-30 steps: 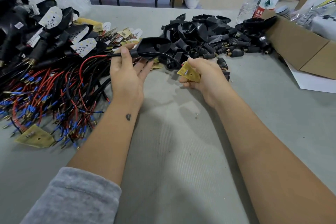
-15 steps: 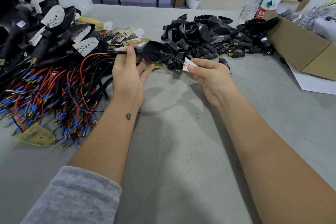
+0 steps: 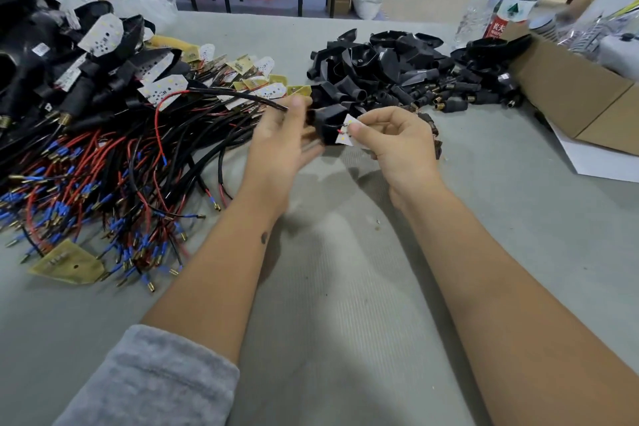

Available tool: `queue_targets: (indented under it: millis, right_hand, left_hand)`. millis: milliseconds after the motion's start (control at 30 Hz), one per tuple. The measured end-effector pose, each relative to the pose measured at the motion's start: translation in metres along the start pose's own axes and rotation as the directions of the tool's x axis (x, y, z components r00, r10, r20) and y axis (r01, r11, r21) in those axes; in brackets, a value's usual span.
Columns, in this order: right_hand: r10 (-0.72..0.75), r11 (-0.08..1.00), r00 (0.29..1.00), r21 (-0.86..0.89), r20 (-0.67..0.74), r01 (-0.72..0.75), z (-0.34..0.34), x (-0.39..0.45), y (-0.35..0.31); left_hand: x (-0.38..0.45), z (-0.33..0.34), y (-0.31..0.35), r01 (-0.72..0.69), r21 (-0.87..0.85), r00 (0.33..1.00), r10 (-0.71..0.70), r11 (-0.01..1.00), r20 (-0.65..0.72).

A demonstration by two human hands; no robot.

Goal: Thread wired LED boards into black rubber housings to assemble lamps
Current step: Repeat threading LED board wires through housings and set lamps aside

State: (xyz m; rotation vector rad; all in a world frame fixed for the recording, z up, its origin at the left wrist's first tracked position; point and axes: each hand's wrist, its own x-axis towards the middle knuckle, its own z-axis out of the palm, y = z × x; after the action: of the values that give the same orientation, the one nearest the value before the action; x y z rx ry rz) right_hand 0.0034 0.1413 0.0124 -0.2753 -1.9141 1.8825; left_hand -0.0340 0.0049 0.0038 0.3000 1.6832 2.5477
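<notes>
One lamp is seen mid-assembly above the desk [image 3: 345, 322]: a black rubber housing [image 3: 330, 124] is held at the centre of the view, with a white LED board [image 3: 347, 130] at its open mouth and the board's wire [image 3: 238, 95] running out of the narrow end toward ten o'clock. The left hand [image 3: 280, 142] is blurred; its thumb and fingers appear to be closed on the wire just where it leaves the housing, though the exact grip cannot be told. The right hand [image 3: 397, 142] is curled, the board being pinched between thumb and forefinger right at the housing's mouth. The board is judged to be threaded but not yet seated. Much of the task appears to remain: a heap of empty housings [image 3: 397, 69] lies at one o'clock, and loose boards with red and black leads [image 3: 103, 183] are spread from nine to eleven o'clock. Finished lamps [image 3: 69, 55], boards already set in their housings, are piled at the far left, at about ten o'clock.
</notes>
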Motion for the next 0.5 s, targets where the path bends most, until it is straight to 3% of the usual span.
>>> queue_targets:
  millis: [167, 500]
  right_hand:
    - [-0.053, 0.997, 0.998, -0.049, 0.031, 0.055, 0.0078, -0.0052, 0.0001]
    - [-0.208, 0.944, 0.978, -0.259, 0.017, 0.206, 0.0120, -0.0048, 0.0029]
  left_hand:
    - [-0.0056, 0.0038, -0.0028, -0.047, 0.190, 0.993, 0.026, 0.981, 0.116]
    - [-0.0056, 0.0018, 0.0015, -0.011, 0.217, 0.996, -0.007, 0.976, 0.085]
